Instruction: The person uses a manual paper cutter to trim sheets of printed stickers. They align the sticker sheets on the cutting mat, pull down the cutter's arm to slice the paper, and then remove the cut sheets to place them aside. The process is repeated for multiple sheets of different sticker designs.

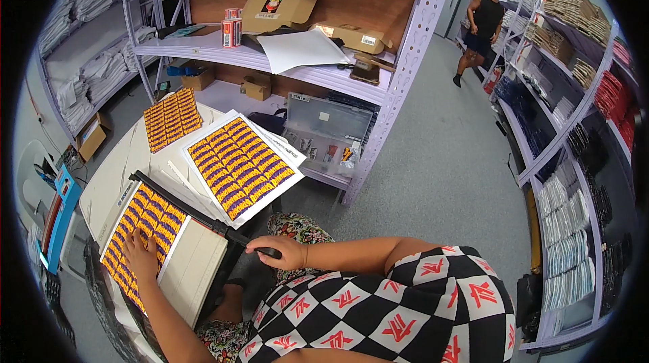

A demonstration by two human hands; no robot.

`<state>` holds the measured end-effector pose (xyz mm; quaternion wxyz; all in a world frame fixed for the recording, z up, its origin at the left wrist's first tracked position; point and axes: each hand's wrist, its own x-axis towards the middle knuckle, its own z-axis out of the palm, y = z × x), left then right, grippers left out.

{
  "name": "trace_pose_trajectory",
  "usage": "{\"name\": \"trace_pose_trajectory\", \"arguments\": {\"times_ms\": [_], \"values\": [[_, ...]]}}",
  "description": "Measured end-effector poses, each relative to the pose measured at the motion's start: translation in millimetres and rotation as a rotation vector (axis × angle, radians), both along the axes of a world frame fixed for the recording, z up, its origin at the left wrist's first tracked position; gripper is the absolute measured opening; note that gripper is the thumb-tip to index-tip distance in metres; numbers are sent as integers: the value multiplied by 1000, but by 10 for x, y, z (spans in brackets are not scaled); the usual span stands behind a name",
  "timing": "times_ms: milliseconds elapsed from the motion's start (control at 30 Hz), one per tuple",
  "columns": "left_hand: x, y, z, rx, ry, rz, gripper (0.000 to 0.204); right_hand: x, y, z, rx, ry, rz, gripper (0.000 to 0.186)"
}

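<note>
1. My camera shows the left hand (138,258) spread flat, hiding part of the patterned sheet (159,218).
2. That sheet lies on the paper cutter (196,275) on the table (128,150); the left forearm (172,326), cut off below, blocks my view of its lower edge.
3. I see the right hand (287,253) curled round the black handle (270,253), some fingertips hidden.

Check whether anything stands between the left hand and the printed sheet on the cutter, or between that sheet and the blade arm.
Nothing visible does. The left hand lies directly on the printed sheet, and no object shows between the sheet's edge and the blade arm, whose handle the right hand grips.
</note>
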<state>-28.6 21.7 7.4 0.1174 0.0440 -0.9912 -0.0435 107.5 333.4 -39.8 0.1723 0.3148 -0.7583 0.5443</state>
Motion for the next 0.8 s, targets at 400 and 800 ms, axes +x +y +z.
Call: {"name": "trace_pose_trajectory", "arguments": {"times_ms": [400,800], "values": [[-11,-40,-31,-2,8,-30,47,57,-14,155,13,-42,-3,33],[62,65,69,-23,-23,-10,46,49,-148,718,-49,-137,-28,29]]}}
